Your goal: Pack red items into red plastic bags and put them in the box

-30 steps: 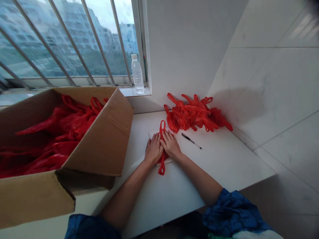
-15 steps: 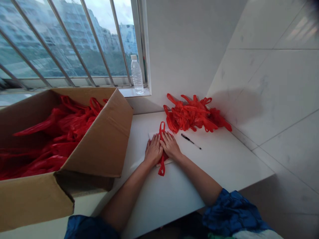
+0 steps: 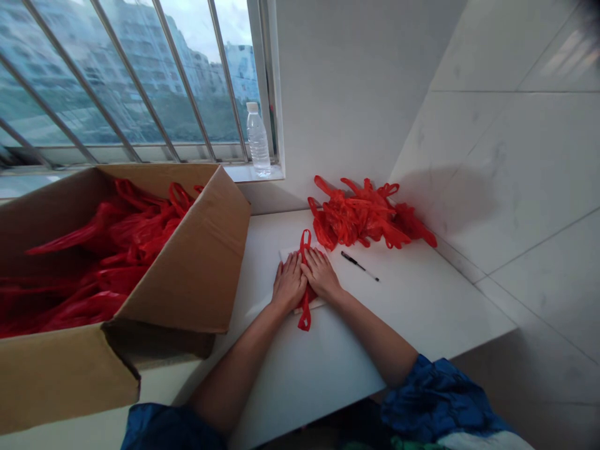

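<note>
My left hand point(image 3: 289, 282) and my right hand point(image 3: 320, 273) lie flat, side by side, fingers stretched out. Both press on a red plastic bag point(image 3: 304, 317), whose handle loops stick out beyond the fingertips and below the palms. Most of the bag is hidden under my hands. Beneath it lies a flat white sheet or pad point(image 3: 317, 304), showing only at its edges. A black-capped pen point(image 3: 359, 265) rests to the right of my right hand.
A cardboard box point(image 3: 206, 250) full of red plastic bags point(image 3: 135, 231) stands open on the left. A heap of red bags point(image 3: 360, 212) lies at the back of the white table point(image 3: 422, 294), against the wall. A clear water bottle point(image 3: 258, 140) stands on the barred window's sill.
</note>
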### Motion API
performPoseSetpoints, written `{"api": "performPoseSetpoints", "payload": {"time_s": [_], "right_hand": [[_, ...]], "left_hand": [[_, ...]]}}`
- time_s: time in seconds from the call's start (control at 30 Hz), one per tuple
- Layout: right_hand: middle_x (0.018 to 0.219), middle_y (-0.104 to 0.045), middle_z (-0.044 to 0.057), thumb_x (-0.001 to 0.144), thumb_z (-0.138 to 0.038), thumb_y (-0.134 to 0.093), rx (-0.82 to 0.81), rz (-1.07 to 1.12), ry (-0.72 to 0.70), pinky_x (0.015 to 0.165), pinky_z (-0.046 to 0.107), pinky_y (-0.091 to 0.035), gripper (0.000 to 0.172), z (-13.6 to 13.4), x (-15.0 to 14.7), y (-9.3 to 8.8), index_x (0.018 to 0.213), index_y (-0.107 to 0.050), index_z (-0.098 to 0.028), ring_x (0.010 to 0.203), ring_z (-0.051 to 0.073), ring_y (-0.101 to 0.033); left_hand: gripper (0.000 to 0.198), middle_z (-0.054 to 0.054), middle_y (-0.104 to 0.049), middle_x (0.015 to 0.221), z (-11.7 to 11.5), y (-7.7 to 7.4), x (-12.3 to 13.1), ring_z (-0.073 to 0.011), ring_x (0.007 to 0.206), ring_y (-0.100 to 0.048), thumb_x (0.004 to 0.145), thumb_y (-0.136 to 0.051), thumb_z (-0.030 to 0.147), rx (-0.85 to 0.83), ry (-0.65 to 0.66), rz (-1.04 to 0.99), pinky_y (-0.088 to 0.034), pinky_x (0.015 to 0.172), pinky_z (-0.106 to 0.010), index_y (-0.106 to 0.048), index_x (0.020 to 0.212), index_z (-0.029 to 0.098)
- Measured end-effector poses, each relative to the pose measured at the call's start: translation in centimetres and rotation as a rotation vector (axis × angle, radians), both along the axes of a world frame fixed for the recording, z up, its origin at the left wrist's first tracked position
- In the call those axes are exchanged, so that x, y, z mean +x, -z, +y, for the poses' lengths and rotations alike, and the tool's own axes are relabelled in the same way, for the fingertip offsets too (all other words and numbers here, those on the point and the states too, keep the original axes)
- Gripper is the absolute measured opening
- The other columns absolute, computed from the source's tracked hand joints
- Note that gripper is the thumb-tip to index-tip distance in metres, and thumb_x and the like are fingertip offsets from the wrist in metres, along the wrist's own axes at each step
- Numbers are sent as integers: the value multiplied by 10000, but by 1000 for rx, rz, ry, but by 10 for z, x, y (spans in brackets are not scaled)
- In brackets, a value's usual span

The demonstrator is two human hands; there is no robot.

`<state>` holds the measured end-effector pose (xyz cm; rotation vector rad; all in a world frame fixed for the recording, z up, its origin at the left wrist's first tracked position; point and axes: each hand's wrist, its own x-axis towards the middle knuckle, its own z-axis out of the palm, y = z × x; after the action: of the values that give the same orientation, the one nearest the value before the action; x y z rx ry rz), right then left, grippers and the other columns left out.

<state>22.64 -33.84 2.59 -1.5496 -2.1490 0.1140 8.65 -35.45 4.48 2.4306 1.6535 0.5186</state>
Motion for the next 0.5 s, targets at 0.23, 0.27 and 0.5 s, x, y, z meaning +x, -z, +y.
{"api": "performPoseSetpoints", "payload": {"time_s": [0.23,0.27,0.5], "right_hand": [[1574,-336,134,1029,-401,-272,-14,30,-12,1209,483,-183,579,-1,-1,0,1519,-340,-101,1481,253,-264],[1572,-340,139,1027,-409,-275,-30,58,-18,1210,490,-174,583,-2,-1,-1,1513,-350,-97,1481,257,-263],[1385,-571,165,990,-530,-278,2,887,34,1109,378,-378,594,-2,22,-7,1319,-541,-112,1304,200,-516]], "left_hand": [[595,-103,-240,1611,0,2,0,-232,1506,-176,977,-279,297,-32,2,-40,-148,1223,-480,-266,1543,114],[590,-99,-238,1613,1,2,-1,-234,1507,-171,977,-290,299,-45,13,-65,-140,1223,-486,-274,1540,123],[500,-151,-476,1469,3,-28,-17,-212,1355,-458,1001,-284,313,-37,-99,-464,-386,1109,-388,-399,1455,135]]}}
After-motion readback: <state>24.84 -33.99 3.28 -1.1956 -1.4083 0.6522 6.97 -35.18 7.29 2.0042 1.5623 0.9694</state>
